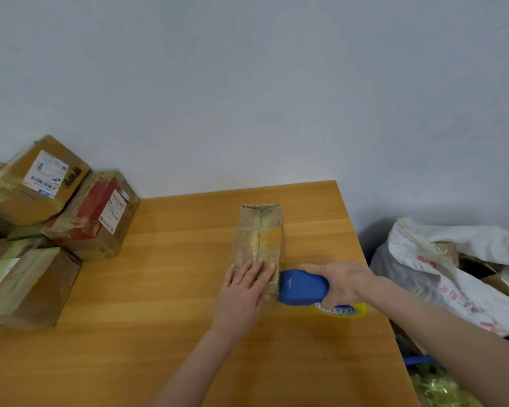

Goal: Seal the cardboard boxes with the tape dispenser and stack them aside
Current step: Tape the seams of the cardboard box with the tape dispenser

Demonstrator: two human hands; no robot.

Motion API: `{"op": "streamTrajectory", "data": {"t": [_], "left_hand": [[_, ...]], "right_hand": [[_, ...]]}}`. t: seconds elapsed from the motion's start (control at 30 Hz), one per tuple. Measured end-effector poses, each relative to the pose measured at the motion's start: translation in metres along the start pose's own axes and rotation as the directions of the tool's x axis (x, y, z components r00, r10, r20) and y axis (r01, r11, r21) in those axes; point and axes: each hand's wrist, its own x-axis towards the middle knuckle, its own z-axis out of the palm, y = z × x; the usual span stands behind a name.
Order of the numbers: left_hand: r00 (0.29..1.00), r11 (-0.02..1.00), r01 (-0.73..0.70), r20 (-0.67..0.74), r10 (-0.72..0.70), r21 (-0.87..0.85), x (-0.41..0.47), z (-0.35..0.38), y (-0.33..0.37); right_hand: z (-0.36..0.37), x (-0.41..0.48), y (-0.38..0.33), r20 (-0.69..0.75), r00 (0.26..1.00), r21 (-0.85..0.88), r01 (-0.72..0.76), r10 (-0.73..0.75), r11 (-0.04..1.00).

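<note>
A small narrow cardboard box [260, 233] lies on the wooden table [165, 289], long side pointing away from me, its top flaps meeting along a centre seam. My left hand [244, 292] presses flat on the box's near end with straight fingers. My right hand [340, 284] grips a blue tape dispenser [303, 287] with a yellowish tape roll [344, 311]. The dispenser's head sits against the box's near right corner.
Several taped cardboard boxes [41, 230] are piled at the table's left side, some with shipping labels. A white sack [453, 268] holding more cardboard stands off the table's right edge. A plain wall runs behind the table.
</note>
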Motion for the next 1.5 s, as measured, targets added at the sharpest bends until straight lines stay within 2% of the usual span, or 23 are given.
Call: {"op": "streamTrajectory", "data": {"t": [0.07,0.17,0.2,0.27,0.33,0.4,0.47,0.53,0.57,0.6,0.63,0.7,0.77,0.83,0.9,0.93,0.97,1.07,1.13,1.23,1.33,1.43,1.5], "left_hand": [[1.0,1.0,-0.001,0.006,0.001,0.005,-0.001,0.0,0.001],[1.0,1.0,-0.01,0.004,0.01,0.016,-0.001,0.0,0.0],[1.0,1.0,-0.008,0.004,0.008,0.022,-0.001,0.0,0.0],[1.0,1.0,-0.009,0.01,0.008,0.025,0.0,-0.001,0.001],[1.0,0.999,0.022,0.008,-0.022,0.024,0.001,-0.001,0.006],[0.997,0.997,0.075,0.01,-0.075,0.012,0.002,-0.002,0.012],[0.995,0.996,0.093,0.027,-0.092,-0.008,0.003,-0.002,0.016],[0.998,0.997,0.065,0.03,-0.063,-0.036,0.001,-0.005,0.015],[0.999,0.994,0.051,-0.003,-0.051,-0.096,0.0,-0.007,0.011],[0.996,0.979,0.061,-0.06,-0.073,-0.195,-0.002,-0.011,0.006],[0.983,0.948,0.104,-0.11,-0.143,-0.302,-0.005,-0.016,0.001],[0.934,0.85,0.22,-0.147,-0.324,-0.478,-0.009,-0.022,-0.013],[0.887,0.762,0.344,-0.077,-0.456,-0.549,-0.013,-0.023,-0.027],[0.853,0.702,0.437,0.011,-0.522,-0.562,-0.016,-0.024,-0.037],[0.833,0.641,0.476,0.077,-0.547,-0.602,-0.015,-0.024,-0.039],[0.832,0.617,0.483,0.106,-0.545,-0.621,-0.012,-0.024,-0.037],[0.831,0.596,0.49,0.134,-0.54,-0.636,-0.007,-0.023,-0.033],[0.794,0.496,0.564,0.268,-0.546,-0.66,0.016,-0.022,-0.019],[0.761,0.462,0.614,0.325,-0.561,-0.639,0.028,-0.02,-0.012],[0.781,0.503,0.589,0.284,-0.557,-0.633,0.033,-0.016,-0.011],[0.807,0.546,0.559,0.258,-0.531,-0.624,0.033,-0.016,-0.014],[0.802,0.589,0.566,0.221,-0.555,-0.577,0.034,-0.019,-0.014],[0.814,0.563,0.541,0.218,-0.539,-0.625,0.031,-0.02,-0.018]], "right_hand": [[-0.004,0.005,-0.002,0.024,0.998,0.005,-0.054,0.054,0.999],[0.004,0.006,0.0,-0.022,0.992,0.024,-0.121,0.121,0.992],[0.005,0.005,0.003,-0.023,0.988,0.143,-0.146,0.15,0.979],[0.005,0.003,0.011,-0.031,0.979,0.478,-0.164,0.203,0.863],[0.009,0.006,0.013,-0.094,0.962,0.711,-0.116,0.257,0.693],[0.021,0.013,0.009,-0.144,0.929,0.865,-0.05,0.342,0.5],[0.04,0.021,0.005,-0.059,0.892,0.981,-0.031,0.449,0.19],[0.058,0.027,0.001,0.119,0.891,0.981,-0.038,0.437,-0.19],[0.065,0.028,-0.001,0.185,0.899,0.945,-0.053,0.398,-0.321],[0.07,0.029,-0.003,0.226,0.901,0.921,-0.074,0.369,-0.383],[0.075,0.03,-0.006,0.244,0.901,0.912,-0.086,0.359,-0.402],[0.079,0.03,-0.009,0.239,0.895,0.924,-0.09,0.376,-0.372],[0.074,0.025,-0.011,0.193,0.89,0.969,-0.107,0.412,-0.224],[0.064,0.02,-0.008,0.109,0.892,0.985,-0.156,0.438,0.073],[0.054,0.019,-0.006,-0.037,0.878,0.865,-0.212,0.478,0.455],[0.048,0.018,-0.011,-0.134,0.859,0.77,-0.224,0.494,0.598],[0.04,0.017,-0.021,-0.217,0.847,0.718,-0.198,0.485,0.667],[0.017,0.025,-0.069,-0.273,0.887,0.746,-0.049,0.372,0.664],[0.011,0.034,-0.096,-0.222,0.898,0.744,-0.095,0.378,0.662],[0.014,0.04,-0.11,-0.174,0.889,0.727,-0.175,0.424,0.664],[0.018,0.043,-0.109,-0.206,0.872,0.701,-0.186,0.445,0.689],[0.019,0.047,-0.108,-0.233,0.867,0.681,-0.178,0.44,0.71],[0.017,0.047,-0.104,-0.236,0.883,0.699,-0.137,0.407,0.702]]}}
